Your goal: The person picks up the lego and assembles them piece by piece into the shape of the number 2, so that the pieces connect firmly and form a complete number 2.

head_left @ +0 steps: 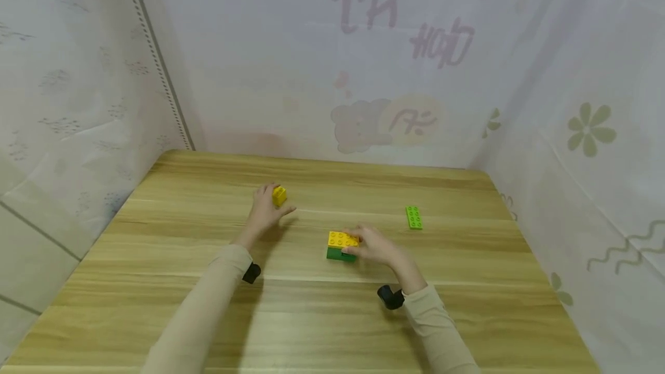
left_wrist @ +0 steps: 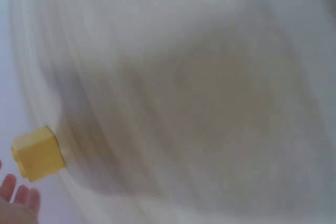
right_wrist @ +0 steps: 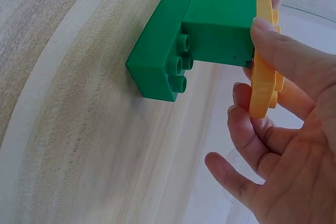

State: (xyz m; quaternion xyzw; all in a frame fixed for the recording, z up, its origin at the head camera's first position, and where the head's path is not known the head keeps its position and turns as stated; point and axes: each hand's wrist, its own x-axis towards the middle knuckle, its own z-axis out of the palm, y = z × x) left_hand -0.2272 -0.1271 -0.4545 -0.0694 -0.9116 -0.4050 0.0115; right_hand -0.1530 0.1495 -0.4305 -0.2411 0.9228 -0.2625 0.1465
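Toward the back left of the table is a small yellow block [head_left: 280,195]. My left hand [head_left: 264,211] is right beside it, thumb held out wide; in the left wrist view the fingertips [left_wrist: 20,194] lie near the yellow block [left_wrist: 39,153] without closing round it. At the middle of the table my right hand [head_left: 375,245] pinches a flat yellow studded brick [head_left: 337,239] between thumb and fingers. That brick sits on top of two stacked green bricks [right_wrist: 220,24], the lower one jutting out with its studs bare. The yellow brick [right_wrist: 262,87] overhangs the upper green one.
A flat light-green studded brick [head_left: 414,217] lies at the back right of the wooden table [head_left: 301,316]. Patterned cloth walls [head_left: 270,74] stand behind the table and along both sides.
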